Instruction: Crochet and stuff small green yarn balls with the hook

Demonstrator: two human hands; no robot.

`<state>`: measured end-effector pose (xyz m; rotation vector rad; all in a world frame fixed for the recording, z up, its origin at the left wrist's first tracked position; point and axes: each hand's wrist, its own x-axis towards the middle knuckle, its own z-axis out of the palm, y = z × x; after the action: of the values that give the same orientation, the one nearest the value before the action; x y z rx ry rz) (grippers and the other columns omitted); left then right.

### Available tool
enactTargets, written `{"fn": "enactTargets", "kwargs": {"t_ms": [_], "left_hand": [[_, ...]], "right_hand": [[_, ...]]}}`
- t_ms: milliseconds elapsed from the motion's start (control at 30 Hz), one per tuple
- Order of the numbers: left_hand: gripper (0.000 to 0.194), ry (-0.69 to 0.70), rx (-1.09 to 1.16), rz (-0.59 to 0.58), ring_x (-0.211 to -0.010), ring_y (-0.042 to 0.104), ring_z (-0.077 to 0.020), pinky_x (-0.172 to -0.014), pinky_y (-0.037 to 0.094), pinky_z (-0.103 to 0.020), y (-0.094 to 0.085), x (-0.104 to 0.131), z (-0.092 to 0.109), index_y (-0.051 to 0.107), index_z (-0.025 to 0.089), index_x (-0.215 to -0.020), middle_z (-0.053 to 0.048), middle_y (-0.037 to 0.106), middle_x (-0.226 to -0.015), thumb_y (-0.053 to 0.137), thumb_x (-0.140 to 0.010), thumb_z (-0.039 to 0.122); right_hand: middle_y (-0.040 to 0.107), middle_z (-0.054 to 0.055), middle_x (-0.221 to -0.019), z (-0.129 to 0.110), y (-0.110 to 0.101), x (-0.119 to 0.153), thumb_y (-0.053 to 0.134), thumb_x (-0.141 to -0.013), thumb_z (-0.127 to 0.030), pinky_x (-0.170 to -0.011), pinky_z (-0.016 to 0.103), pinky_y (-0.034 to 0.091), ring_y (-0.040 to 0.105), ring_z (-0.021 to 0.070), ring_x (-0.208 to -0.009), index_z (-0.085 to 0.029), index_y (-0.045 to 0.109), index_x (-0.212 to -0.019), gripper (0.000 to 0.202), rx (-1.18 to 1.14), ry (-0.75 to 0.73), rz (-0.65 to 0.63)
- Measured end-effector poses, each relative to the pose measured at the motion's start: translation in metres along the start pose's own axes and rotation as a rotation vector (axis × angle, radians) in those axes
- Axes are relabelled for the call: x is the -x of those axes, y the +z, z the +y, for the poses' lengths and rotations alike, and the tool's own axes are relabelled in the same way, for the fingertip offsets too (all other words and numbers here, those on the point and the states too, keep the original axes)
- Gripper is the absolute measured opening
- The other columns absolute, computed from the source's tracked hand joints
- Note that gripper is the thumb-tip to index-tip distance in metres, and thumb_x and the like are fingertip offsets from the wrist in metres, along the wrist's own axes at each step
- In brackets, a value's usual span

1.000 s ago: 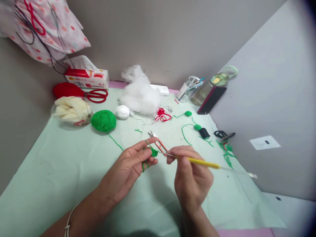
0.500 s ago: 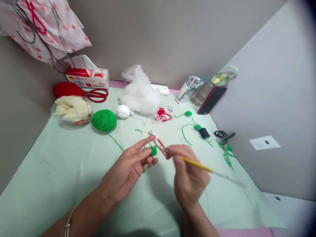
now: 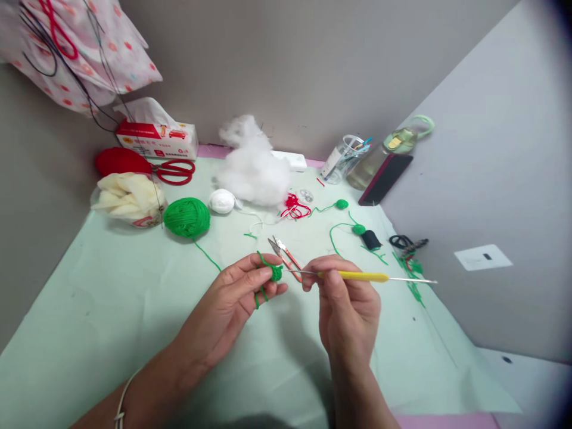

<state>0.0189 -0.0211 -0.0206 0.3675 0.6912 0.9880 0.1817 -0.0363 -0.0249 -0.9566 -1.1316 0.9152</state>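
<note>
Between thumb and fingers, my left hand [image 3: 241, 286] pinches a small green crochet piece [image 3: 276, 273], with green yarn looped over the index finger and around the lower fingers. My right hand [image 3: 348, 304] grips a crochet hook [image 3: 361, 276] by its yellow handle, the metal shaft pointing left at the piece. Whether the tip sits inside a stitch is too small to tell. Thread snips [image 3: 292, 262] with orange handles lie on the table just behind both hands. A green yarn ball [image 3: 186, 218] rests further left, its strand running toward my left hand.
White stuffing [image 3: 254, 167] is heaped at the back, beside a white yarn ball [image 3: 221, 201]. Red scissors [image 3: 175, 171] and a tissue box [image 3: 156, 140] stand back left. At right are a bottle [image 3: 379, 161], a phone [image 3: 385, 180], black thread [image 3: 370, 240] and green scraps [image 3: 413, 280].
The crochet hook has swung from a slant to nearly level, its far end rising. My right hand has turned with it. My left index finger has bent down closer to the crochet piece.
</note>
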Motion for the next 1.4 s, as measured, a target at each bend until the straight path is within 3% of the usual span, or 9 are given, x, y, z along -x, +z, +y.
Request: {"fn": "enactTargets", "kwargs": {"t_ms": [300,600,667,867,1067,1233,1400], "left_hand": [[0.008,-0.011,-0.005,-0.014,-0.071,0.061,-0.0086,-0.088,0.056,-0.027,0.005,0.002,0.001,0.079,0.016,-0.094,0.002,0.066,-0.081,0.072,-0.089,0.018],[0.007,0.003,-0.071,-0.018,-0.083,0.064,-0.0122,-0.092,0.052,-0.03,0.005,0.003,0.001,0.078,0.018,-0.093,0.0,0.069,-0.091,0.074,-0.088,0.022],[0.013,-0.004,-0.072,-0.041,-0.084,0.064,-0.0121,-0.091,0.051,-0.029,0.006,0.003,0.001,0.078,0.02,-0.1,0.001,0.069,-0.089,0.075,-0.088,0.022],[0.058,-0.029,-0.114,0.008,-0.067,0.057,-0.007,-0.077,0.048,-0.024,0.007,0.004,0.004,0.063,0.027,-0.137,0.007,0.066,-0.077,0.083,-0.083,0.023],[0.054,0.019,-0.166,0.025,-0.07,0.061,-0.0089,-0.073,0.047,-0.025,0.008,0.004,0.006,0.063,0.024,-0.136,0.005,0.066,-0.079,0.081,-0.084,0.024],[0.053,0.087,-0.28,0.053,-0.069,0.059,-0.0073,-0.075,0.048,-0.024,0.005,0.005,0.006,0.064,0.03,-0.136,0.005,0.063,-0.087,0.08,-0.086,0.026],[0.058,0.193,-0.359,0.117,-0.072,0.058,-0.0085,-0.074,0.049,-0.023,0.004,0.006,-0.001,0.063,0.033,-0.138,0.005,0.061,-0.089,0.081,-0.084,0.023]], "right_hand": [[0.068,0.002,-0.088,0.0,0.0,0.0,0.059,-0.102,-0.023,-0.069,0.029,0.05,0.062,0.013,-0.076,-0.024,0.077,-0.099,0.018,0.037,0.0,-0.007],[0.07,0.001,-0.086,-0.003,0.005,0.003,0.057,-0.101,-0.014,-0.068,0.031,0.05,0.062,0.0144,-0.075,-0.024,0.076,-0.102,0.022,0.228,-0.198,0.001],[0.071,0.002,-0.089,-0.002,0.007,0.005,0.057,-0.101,-0.016,-0.069,0.031,0.052,0.063,0.0149,-0.078,-0.025,0.076,-0.103,0.022,0.204,-0.162,-0.03],[0.075,0.002,-0.097,0.003,0.009,0.004,0.061,-0.101,-0.024,-0.07,0.028,0.054,0.065,0.0126,-0.076,-0.027,0.078,-0.103,0.018,-0.021,0.004,-0.054],[0.075,0.001,-0.088,-0.001,0.009,-0.002,0.06,-0.102,-0.03,-0.066,0.024,0.055,0.065,0.0086,-0.066,-0.023,0.077,-0.094,0.02,-0.207,0.16,-0.038],[0.076,0.002,-0.095,-0.004,0.007,0.004,0.05,-0.106,-0.024,-0.069,0.028,0.058,0.07,0.012,-0.072,-0.025,0.073,-0.103,0.023,0.004,0.006,-0.054],[0.075,0.005,-0.1,-0.001,0.005,0.013,0.049,-0.102,-0.01,-0.077,0.032,0.059,0.072,0.0165,-0.087,-0.024,0.068,-0.12,0.029,0.475,-0.383,-0.18]]}}
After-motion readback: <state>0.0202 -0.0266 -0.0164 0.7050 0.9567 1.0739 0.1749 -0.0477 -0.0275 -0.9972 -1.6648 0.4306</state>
